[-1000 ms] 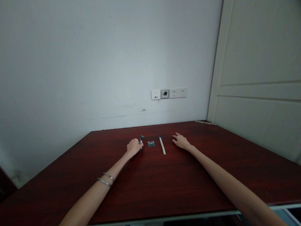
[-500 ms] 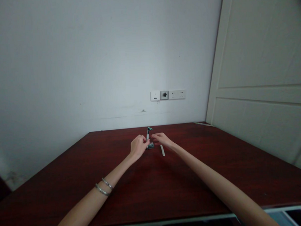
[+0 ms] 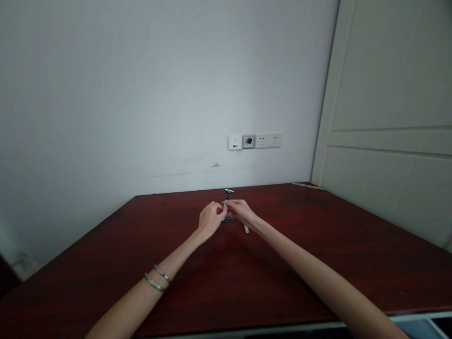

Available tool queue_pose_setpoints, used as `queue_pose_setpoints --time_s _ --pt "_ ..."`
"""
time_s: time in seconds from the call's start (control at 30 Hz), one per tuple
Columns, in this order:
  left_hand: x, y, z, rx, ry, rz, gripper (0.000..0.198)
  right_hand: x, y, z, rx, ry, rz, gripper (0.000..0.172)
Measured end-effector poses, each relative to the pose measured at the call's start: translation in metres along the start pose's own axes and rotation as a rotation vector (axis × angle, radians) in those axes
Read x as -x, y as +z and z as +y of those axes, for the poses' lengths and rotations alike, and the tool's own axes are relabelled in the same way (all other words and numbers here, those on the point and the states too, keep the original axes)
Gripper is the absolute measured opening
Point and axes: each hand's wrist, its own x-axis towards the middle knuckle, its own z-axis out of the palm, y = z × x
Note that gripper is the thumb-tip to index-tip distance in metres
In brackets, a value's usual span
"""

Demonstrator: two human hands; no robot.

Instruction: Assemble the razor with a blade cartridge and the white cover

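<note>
A razor (image 3: 228, 191) with a green-edged head and a pale handle stands upright, head at the top, over the far middle of the table. My left hand (image 3: 210, 218) is closed around the lower handle from the left. From the right, the fingertips of my right hand (image 3: 241, 210) close on the handle just below the dark neck. Under the hands lies a small dark green, clear-edged case (image 3: 228, 220), partly hidden by them; its contents are too small to make out. The end of a thin white strip-like piece (image 3: 246, 229) shows below my right hand, which covers its rest.
The dark red wooden table (image 3: 200, 289) runs back to a white wall with a row of sockets (image 3: 254, 141). A flat, thin strip (image 3: 308, 186) lies at the far right corner, beside a pale panelled door (image 3: 392, 149).
My right hand has moved left and now touches the razor handle. The razor's head has turned and shifted slightly right. The view has swung a little.
</note>
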Motion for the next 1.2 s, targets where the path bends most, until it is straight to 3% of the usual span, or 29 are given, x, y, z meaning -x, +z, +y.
queue_pose_setpoints --time_s 0.1,0.2,0.27,0.37,0.5,0.57,0.7,0.93,1.1,1.2 --pt "0.001 -0.001 -0.001 0.044 0.034 0.024 0.026 -0.002 -0.004 0.003 0.050 -0.052 0.046 0.032" --pt "-0.004 -0.002 -0.004 0.144 0.053 0.138 0.024 -0.003 -0.007 0.001 0.117 -0.138 0.115 0.031" --pt "-0.012 -0.003 -0.009 0.243 0.014 0.201 0.026 -0.002 -0.007 -0.002 0.112 -0.171 0.140 0.030" --pt "-0.029 -0.001 -0.018 0.462 -0.120 0.204 0.032 0.004 -0.003 -0.007 -0.008 -0.127 0.121 0.030" --pt "-0.052 0.003 -0.027 0.792 -0.426 0.036 0.044 0.014 0.006 -0.007 -0.091 -0.026 0.093 0.034" --pt "-0.059 0.005 -0.029 1.014 -0.558 -0.115 0.048 0.018 0.011 -0.005 -0.103 0.007 0.091 0.035" --pt "-0.068 0.009 -0.029 1.385 -0.722 -0.347 0.051 0.023 0.018 -0.002 -0.161 0.054 0.085 0.033" --pt "-0.066 0.026 -0.033 1.785 -0.769 -0.426 0.056 0.023 0.023 0.005 -0.134 0.126 0.112 0.024" --pt "-0.063 0.034 -0.041 1.878 -0.696 -0.457 0.059 0.023 0.021 0.009 -0.121 0.094 0.116 0.026" --pt "-0.062 0.036 -0.043 1.886 -0.676 -0.482 0.061 0.024 0.020 0.009 -0.160 0.152 0.100 0.027"
